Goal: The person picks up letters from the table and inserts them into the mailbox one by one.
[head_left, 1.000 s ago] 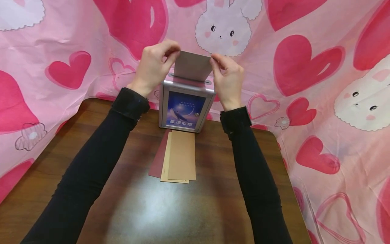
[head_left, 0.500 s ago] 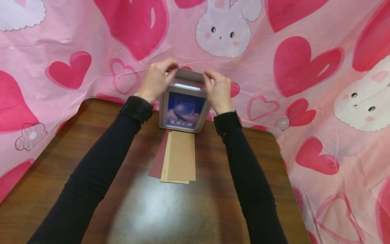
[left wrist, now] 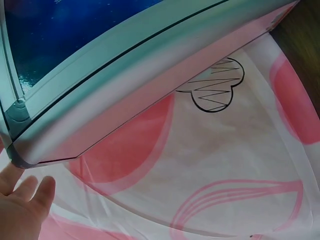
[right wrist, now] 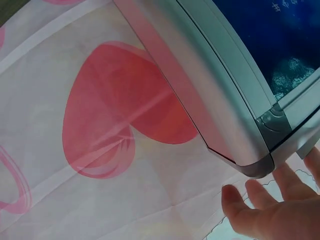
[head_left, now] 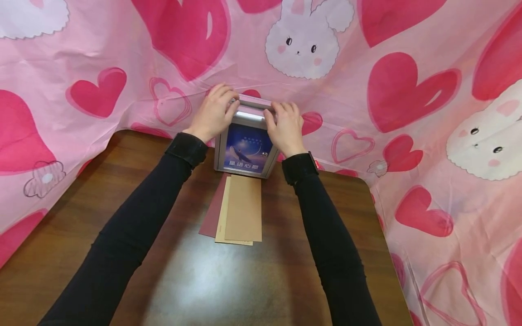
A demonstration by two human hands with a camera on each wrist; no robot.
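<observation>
A silver box (head_left: 246, 136) with a slotted top and a blue whale picture on its front stands upright at the back of the table. My left hand (head_left: 215, 111) is at the left end of its top, fingers loosely bent over the edge. At the right end, my right hand (head_left: 286, 127) lies the same way. In the right wrist view a small grey corner (right wrist: 307, 148), seemingly of the card, shows by the right fingers (right wrist: 292, 185). Most of the card is hidden; how far it sticks out of the slot I cannot tell. The left fingers (left wrist: 42, 192) show beneath the box's corner.
In front of the box, a tan envelope (head_left: 244, 208) overlaps a yellowish one (head_left: 221, 226) and a dark red one (head_left: 211, 213) on the brown wooden table (head_left: 163, 271). Pink cloth (head_left: 346, 104) with hearts and rabbits hangs close behind the box and along both sides.
The grey card, pinched at its upper corners before, has gone down into the slot. Both hands have lowered to the box's top, and their fingers have loosened.
</observation>
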